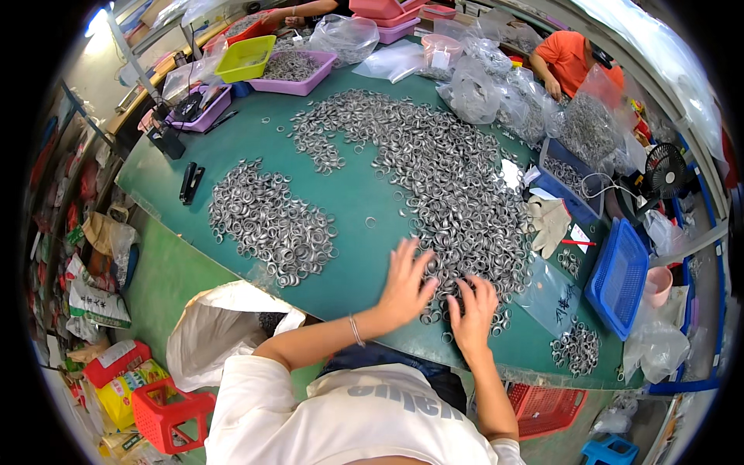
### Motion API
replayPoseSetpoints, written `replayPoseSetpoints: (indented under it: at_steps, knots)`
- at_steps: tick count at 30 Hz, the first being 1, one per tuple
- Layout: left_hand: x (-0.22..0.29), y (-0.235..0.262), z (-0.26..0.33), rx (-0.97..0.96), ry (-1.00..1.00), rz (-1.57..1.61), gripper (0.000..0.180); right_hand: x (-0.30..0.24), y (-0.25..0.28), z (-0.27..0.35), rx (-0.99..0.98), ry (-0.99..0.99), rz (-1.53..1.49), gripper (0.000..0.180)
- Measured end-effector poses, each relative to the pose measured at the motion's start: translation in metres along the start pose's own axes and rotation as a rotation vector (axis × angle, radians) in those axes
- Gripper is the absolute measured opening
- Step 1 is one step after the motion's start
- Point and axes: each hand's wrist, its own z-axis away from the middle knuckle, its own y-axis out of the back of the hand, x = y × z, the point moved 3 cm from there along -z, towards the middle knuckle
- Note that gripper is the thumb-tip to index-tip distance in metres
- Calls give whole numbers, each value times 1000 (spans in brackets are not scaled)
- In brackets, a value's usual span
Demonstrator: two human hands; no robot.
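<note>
A large heap of grey metal rings (457,178) spreads over the green table (353,271). At its near left edge, my left hand (403,287) lies with fingers stretched and spread, the fingertips by the outermost rings. Among the nearest rings of the same heap, my right hand (474,316) has its fingers loosely bent and its thumb apart. Neither hand shows a ring gripped in it. A smaller pile of rings (267,221) is to the left, with a single ring (370,222) between the two piles. A small cluster of rings (575,349) sits at the right.
An open white sack (209,333) hangs by the near left edge. A black stapler (191,183) stands beyond it. To the right are a glove (549,223), a red pen (578,242) and blue baskets (618,277). A co-worker in orange (577,58) sits at the far right.
</note>
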Motion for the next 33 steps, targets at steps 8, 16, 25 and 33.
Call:
replayPoseSetpoints:
  at_steps: [8, 16, 25, 33]
  knots:
    - [-63, 2, -28, 9, 184, -111, 59, -18, -31, 2, -338, 204, 105, 52]
    - [10, -26, 16, -10, 111, 182, 65, -2, -21, 4, -292, 215, 98, 46]
    - [27, -42, 31, -29, 167, 336, 54, 13, -17, 9, -27, 91, -83, 31]
    - [46, -59, 25, 24, 164, 346, 51, 20, -5, 14, 150, -74, -58, 19]
